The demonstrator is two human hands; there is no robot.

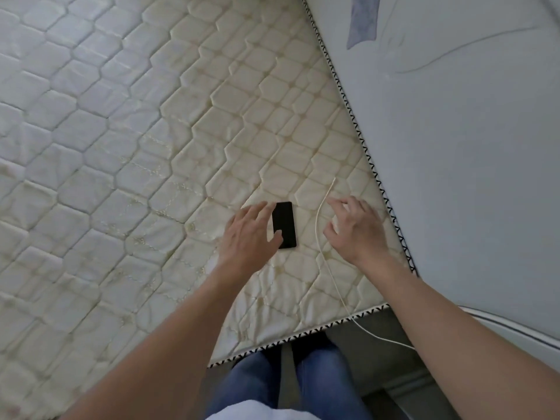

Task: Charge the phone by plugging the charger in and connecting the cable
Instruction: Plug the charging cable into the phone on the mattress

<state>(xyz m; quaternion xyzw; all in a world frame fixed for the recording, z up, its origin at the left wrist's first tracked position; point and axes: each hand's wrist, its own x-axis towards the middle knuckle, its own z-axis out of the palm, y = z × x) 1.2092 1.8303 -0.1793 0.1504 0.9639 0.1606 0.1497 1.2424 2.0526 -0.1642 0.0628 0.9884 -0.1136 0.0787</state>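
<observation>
- Phone (286, 219): shown lying flat, screen up and dark, on the quilted mattress (151, 147), near its near right corner. No cable is attached to it.
- Cable (316, 228): a thin white lead, laid in a curve just right of the phone. Its free end (334, 179) points to the far side. The other end is carried over the near edge of the mattress and is lost from view at the right. No charger or socket is seen.
- Risk 1: the mattress is soft, so the phone may be pressed down or tipped when the plug is pushed in. A skewed plug and a strained port could result unless the phone is lifted or braced.
- Risk 2: the free end lies far from the right hand's fingertips. If the lead is seized mid-length, the plug may whip or drag across the quilting and be missed.
- Risk 3: the lead hangs over the mattress edge. A pull on it could draw the unseen far end loose, or slide the whole lead off the bed.
- Risk 4: which way up the plug lies cannot be told, so a forced insertion is possible.
- Left hand (251, 228): spread wide, fingers nearly straight, held over the phone's left edge. The thumb is laid across the phone's near left part. No closed grip is seen.
- Right hand (354, 228): fingers loosely curled, palm down, between the cable and the wall (454, 147). The fingertips are just beside the cable. Contact cannot be confirmed, and nothing is seen to be gripped.
</observation>
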